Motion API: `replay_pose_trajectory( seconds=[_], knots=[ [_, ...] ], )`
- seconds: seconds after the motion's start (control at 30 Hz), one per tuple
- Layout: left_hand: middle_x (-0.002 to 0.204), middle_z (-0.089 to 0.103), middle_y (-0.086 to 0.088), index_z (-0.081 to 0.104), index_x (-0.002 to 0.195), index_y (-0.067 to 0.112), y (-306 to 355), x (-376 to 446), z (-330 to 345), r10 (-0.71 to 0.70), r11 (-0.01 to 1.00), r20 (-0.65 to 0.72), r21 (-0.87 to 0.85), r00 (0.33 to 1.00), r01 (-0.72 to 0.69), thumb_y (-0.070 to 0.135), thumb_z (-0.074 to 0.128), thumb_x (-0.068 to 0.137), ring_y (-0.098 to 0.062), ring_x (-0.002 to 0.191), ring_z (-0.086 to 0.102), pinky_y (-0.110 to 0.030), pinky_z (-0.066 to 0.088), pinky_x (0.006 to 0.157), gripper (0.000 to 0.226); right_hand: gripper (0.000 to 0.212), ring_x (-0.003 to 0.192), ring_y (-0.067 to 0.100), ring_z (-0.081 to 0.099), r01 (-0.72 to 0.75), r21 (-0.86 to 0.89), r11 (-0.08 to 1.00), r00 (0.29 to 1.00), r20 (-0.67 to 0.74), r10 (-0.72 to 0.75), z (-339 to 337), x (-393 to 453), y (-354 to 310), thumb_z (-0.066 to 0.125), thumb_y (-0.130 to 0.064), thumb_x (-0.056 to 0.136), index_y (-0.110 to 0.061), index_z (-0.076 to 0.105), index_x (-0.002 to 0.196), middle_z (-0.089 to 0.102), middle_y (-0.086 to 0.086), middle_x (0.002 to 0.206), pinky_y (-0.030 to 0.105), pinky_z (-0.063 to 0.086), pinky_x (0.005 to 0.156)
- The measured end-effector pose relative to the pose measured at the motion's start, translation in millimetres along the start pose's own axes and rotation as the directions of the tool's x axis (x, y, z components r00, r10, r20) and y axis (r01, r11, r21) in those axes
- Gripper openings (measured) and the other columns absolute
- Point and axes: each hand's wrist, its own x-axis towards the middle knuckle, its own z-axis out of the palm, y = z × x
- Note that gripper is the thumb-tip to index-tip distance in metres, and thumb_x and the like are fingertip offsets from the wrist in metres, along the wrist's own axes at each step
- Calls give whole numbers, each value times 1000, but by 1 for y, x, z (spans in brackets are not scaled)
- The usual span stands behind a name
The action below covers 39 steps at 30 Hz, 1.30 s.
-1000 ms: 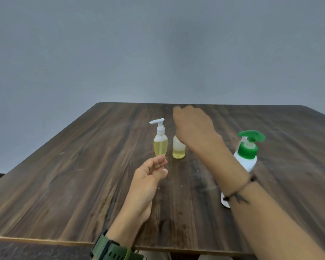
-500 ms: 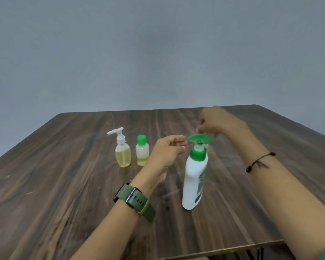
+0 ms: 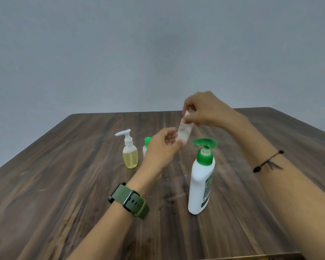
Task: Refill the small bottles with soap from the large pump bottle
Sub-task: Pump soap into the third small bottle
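Grey wall (image 3: 120, 53) behind; dark wood-grain table (image 3: 54, 194) below. Both my hands raised over the table, sharing one small clear bottle (image 3: 183, 131), tilted and blurred; my left hand (image 3: 163, 147) grips its lower end with curled fingers, my right hand (image 3: 204, 109) pinches its top, cap detail too blurred to tell. Large white pump bottle (image 3: 201, 182), green pump head, upright near my right forearm. Small pump bottle of yellow soap (image 3: 130, 153) upright to the left; beside it a green-capped small bottle (image 3: 146, 145), partly hidden by my left hand. Green watch (image 3: 129, 200) on left wrist; dark cord bracelet (image 3: 268, 162) on right.
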Motion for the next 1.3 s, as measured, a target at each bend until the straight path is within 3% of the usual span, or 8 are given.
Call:
replay_pose_trajectory(
  seconds=[0.2, 0.43, 0.53, 0.63, 0.77, 0.87, 1.1, 1.3],
  knots=[
    [90, 58, 16, 58, 110, 18, 20, -24, -45, 276, 938, -269, 287, 923, -197, 23, 66, 82, 2, 84, 55, -1, 39, 70, 30, 14, 54, 6, 56, 221, 95, 971, 973, 43, -226, -16, -2, -79, 69, -18, 77, -8, 68, 87, 44, -10, 59, 24, 44, 58],
    [82, 61, 9, 60, 96, 19, -24, -62, -70, 147, 938, -329, 345, 933, -26, 15, 65, 82, -5, 76, 54, -10, 39, 64, 15, 44, 70, 27, 44, 179, -109, 978, 980, 113, -166, 44, -16, -115, 53, -35, 87, -20, 29, 53, 36, 2, 60, 28, 22, 47],
    [71, 54, 16, 55, 87, 22, -37, -73, -78, 114, 928, -318, 372, 941, 13, 12, 64, 82, 3, 68, 50, -4, 38, 58, 14, 11, 81, 27, 53, 290, -69, 955, 944, 184, -273, 65, -27, -127, 49, -17, 85, -13, 55, 76, 57, 6, 83, 30, 35, 59],
    [73, 57, 17, 57, 92, 25, -42, -81, -85, 79, 942, -304, 336, 950, 29, 12, 64, 82, 1, 70, 53, -6, 38, 58, 17, 20, 84, 18, 50, 328, 78, 941, 903, 265, -337, 65, -33, -125, 55, -13, 82, -14, 55, 102, 56, -1, 96, 35, 44, 72],
    [84, 62, 9, 60, 101, 19, -44, -85, -86, 70, 936, -283, 349, 957, 35, 17, 63, 84, -4, 79, 55, -12, 39, 65, 18, 27, 75, 21, 56, 234, 49, 971, 967, 89, -237, 69, -31, -124, 55, -43, 83, -16, 56, 85, 59, -4, 78, 31, 40, 59],
    [79, 59, 12, 59, 97, 19, -46, -90, -87, 41, 929, -238, 365, 970, 50, 18, 63, 84, -2, 75, 54, -9, 37, 62, 13, 21, 73, 20, 57, 322, 4, 947, 937, 142, -319, 75, -32, -127, 51, -29, 87, -13, 56, 76, 52, -4, 66, 29, 32, 57],
    [83, 65, 2, 62, 90, 25, -46, -99, -114, -85, 989, 37, 123, 996, 80, 9, 61, 85, -6, 76, 58, -21, 45, 75, 17, 22, 72, 19, 55, 494, 452, 743, 841, -32, -540, 84, -48, -117, 47, 6, 66, -14, 57, 65, 63, 4, 76, 27, 42, 67],
    [98, 66, -8, 61, 104, 6, -40, -105, -113, -159, 985, 217, -31, 963, 170, -2, 51, 88, -12, 91, 62, -18, 48, 83, 20, 37, 58, 27, 45, 379, 806, 455, 910, -235, -342, 106, -52, -119, 35, 16, 48, -22, 37, 49, 49, 6, 57, 39, 37, 56]
  ],
)
